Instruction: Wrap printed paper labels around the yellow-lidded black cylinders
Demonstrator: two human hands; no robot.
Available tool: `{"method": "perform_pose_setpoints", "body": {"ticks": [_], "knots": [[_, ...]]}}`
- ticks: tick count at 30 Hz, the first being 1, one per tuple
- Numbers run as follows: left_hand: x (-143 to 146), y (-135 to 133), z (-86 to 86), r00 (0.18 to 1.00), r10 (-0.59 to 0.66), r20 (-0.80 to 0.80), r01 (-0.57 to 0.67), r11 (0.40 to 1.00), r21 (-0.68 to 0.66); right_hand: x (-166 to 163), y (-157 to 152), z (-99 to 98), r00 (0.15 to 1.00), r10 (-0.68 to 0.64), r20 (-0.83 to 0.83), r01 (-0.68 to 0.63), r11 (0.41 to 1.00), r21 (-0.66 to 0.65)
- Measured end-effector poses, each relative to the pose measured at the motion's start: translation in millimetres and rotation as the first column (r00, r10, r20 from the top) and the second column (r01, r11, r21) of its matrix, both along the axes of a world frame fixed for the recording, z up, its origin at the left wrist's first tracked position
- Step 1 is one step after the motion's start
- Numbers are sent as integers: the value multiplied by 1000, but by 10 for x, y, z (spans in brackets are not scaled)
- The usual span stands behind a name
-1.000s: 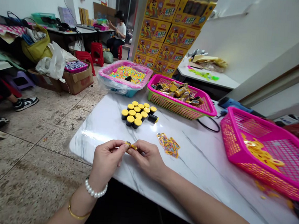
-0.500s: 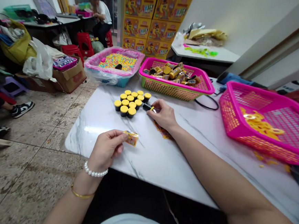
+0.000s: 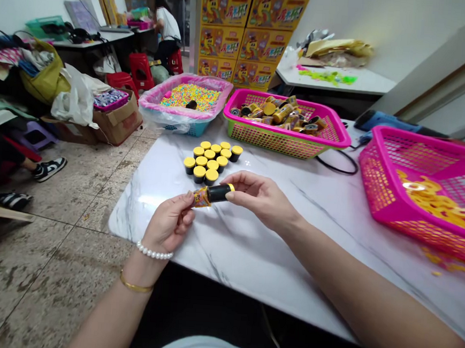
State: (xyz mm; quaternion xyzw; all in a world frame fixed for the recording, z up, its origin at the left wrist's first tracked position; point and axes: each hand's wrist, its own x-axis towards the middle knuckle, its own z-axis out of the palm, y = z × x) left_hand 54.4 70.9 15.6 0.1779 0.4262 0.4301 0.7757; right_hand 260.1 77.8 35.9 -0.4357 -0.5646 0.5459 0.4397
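My right hand [image 3: 260,197] grips a small black tube with a yellow cap [image 3: 219,193], held sideways above the white marble table [image 3: 251,245]. My left hand [image 3: 170,223] pinches a yellow printed sleeve label [image 3: 200,197] against the tube's open end. Both hands are closed on these. Just beyond them stands a cluster of several black tubes with yellow caps [image 3: 211,159], upright on the table.
A pink basket of labelled tubes [image 3: 284,124] and a lined bin of coloured candy [image 3: 188,101] sit at the far edge. Another pink basket with yellow rings [image 3: 428,189] stands on the right. Yellow cartons [image 3: 247,30] are stacked behind. A seated person [image 3: 167,29] works far back.
My right hand picked up the lying tube beside the cluster and brought it back to my left hand, which holds the label. Tube and label now meet.
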Motion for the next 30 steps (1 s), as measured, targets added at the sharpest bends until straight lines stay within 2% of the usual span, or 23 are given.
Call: {"method": "perform_pose_setpoints", "body": {"ticks": [4, 8, 11, 14, 16, 18, 20, 22, 24, 27, 30], "knots": [[-16, 3, -2, 999, -25, 31, 25, 1000, 8, -14, -24, 25, 981, -82, 174, 59, 989, 135], [-26, 2, -21, 998, -40, 39, 39, 999, 26, -23, -94, 72, 910, -175, 377, 69, 958, 277], [-23, -15, -49, 999, -39, 18, 38, 998, 50, -45, -155, 85, 837, -266, 478, 54, 910, 412], [-9, -35, -76, 1000, -31, 0, 31, 995, 92, -75, -188, 58, 819, -330, 470, 38, 848, 529], [7, -46, -88, 999, -29, -15, 31, 993, 115, -99, -190, 15, 870, -284, 403, 52, 866, 497], [25, -57, -98, 1000, -8, -29, 12, 990, 139, -123, -183, -38, 947, -165, 275, 62, 935, 348], [40, -79, -105, 999, 28, -38, -21, 985, 169, -141, -171, -86, 990, -61, 129, 39, 985, 167], [48, -116, -104, 997, 46, -54, -35, 981, 189, -145, -159, -109, 1000, -6, 25, 5, 999, 36], [54, -160, -80, 996, 31, -87, -14, 981, 191, -127, -151, -90, 999, 36, -32, -37, 999, -35], [85, -175, 32, 990, -31, -139, 60, 977, 206, -51, -147, 21, 996, 63, -59, -64, 998, -16], [179, -49, 225, 980, -122, -155, 160, 950, 268, 73, -157, 186, 996, -16, -83, 25, 994, 110]]}}
